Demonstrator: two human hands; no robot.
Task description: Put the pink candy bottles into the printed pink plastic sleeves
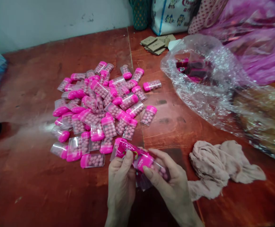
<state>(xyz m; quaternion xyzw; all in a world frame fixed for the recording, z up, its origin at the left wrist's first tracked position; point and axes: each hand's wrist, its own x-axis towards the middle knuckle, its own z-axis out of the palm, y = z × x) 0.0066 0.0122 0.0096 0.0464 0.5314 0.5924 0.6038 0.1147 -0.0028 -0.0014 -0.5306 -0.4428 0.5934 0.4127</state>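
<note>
Near the bottom middle, my left hand (122, 175) is closed on a dark pink printed sleeve (128, 149), its thumb pressed on top. My right hand (168, 176) grips a small clear candy box (157, 168) with a pink cap and pink round candies inside. The capped end of this box meets the right end of the sleeve; how far it sits inside I cannot tell. Just beyond my hands lies a loose pile of similar candy boxes (97, 107), pointing all ways, some overlapping.
A crumpled beige cloth (213, 164) lies right of my hands. Behind it, a clear plastic bag (198, 91) holds dark pink packaging. Flat cardboard pieces (156, 44), a printed white bag (172, 17) and a pink plastic bag (257, 37) are at the back, near the wall (57, 19).
</note>
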